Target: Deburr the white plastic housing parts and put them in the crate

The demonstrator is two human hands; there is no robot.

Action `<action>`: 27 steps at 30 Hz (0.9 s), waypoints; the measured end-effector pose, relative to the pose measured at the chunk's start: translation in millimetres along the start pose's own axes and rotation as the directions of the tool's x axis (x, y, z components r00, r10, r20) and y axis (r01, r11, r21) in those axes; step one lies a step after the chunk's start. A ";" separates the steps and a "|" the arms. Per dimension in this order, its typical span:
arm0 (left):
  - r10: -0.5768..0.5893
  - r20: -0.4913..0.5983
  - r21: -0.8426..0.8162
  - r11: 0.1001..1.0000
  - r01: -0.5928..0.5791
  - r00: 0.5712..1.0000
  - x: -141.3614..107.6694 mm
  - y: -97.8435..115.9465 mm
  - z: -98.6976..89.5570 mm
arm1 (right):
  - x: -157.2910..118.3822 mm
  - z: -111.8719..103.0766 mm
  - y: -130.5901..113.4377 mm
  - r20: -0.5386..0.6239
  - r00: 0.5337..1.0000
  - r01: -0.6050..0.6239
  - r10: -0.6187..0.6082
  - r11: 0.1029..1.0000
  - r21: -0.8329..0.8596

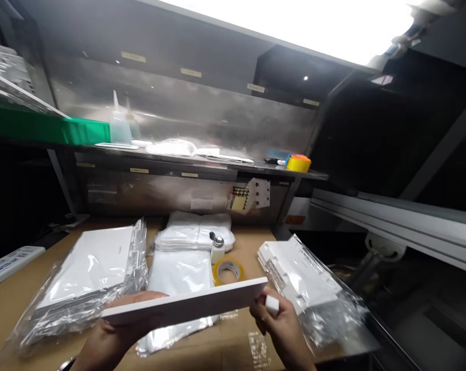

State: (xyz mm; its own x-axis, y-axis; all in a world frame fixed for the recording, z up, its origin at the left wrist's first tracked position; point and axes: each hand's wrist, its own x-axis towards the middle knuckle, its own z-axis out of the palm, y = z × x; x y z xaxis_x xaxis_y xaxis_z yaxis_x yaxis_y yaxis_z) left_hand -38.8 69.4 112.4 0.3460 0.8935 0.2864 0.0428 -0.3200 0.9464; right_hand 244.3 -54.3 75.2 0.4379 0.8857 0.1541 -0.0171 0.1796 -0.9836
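A flat white panel (190, 307), seen nearly edge-on, is held up in front of me above the table. My left hand (115, 332) grips its left end, fingers behind and thumb side hidden by the panel. At the right end, my right hand (285, 324) has its fingers curled round a small white block (272, 305). Whether those fingers also touch the panel, I cannot tell. Beneath the panel lie clear plastic bags (180, 275), and just behind it is a roll of yellowish tape (217, 278).
Plastic-wrapped white panels (93, 257) lie left, more wrapped white parts (298, 273) right. Behind stand a stack of folded bags (194, 232) and a small white bottle (217, 252). The shelf holds a green bin (86, 131), a squeeze bottle (120, 126) and yellow tape (298, 164).
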 end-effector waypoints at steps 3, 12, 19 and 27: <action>-0.020 0.028 0.042 0.999 0.018 0.999 7.7 1.1 11.0 | -9.7 5.8 8.8 -0.172 0.980 0.100 -0.099 0.995 0.000; 0.050 -0.002 -0.205 0.978 -0.049 0.999 -2.6 -4.5 34.6 | -19.4 -1.3 29.2 -0.200 0.971 0.143 -0.135 0.989 0.031; 0.029 0.012 -0.129 0.991 -0.028 0.999 -2.2 -10.6 27.7 | -12.3 2.2 45.4 -0.182 0.982 0.059 -0.047 0.996 0.063; -0.082 -0.030 -0.098 0.992 0.079 0.996 -11.9 -22.8 5.7 | 3.9 2.3 51.3 -0.080 0.989 -0.125 0.122 0.992 -0.030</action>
State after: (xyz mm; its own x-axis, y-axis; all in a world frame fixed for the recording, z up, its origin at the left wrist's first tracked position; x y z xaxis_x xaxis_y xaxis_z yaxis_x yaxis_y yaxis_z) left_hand -38.6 64.3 86.5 0.3133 0.9257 0.2119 -0.0223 -0.2159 0.9762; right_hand 243.0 -40.7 25.5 0.5031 0.8639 0.0249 -0.0445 0.0546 -0.9975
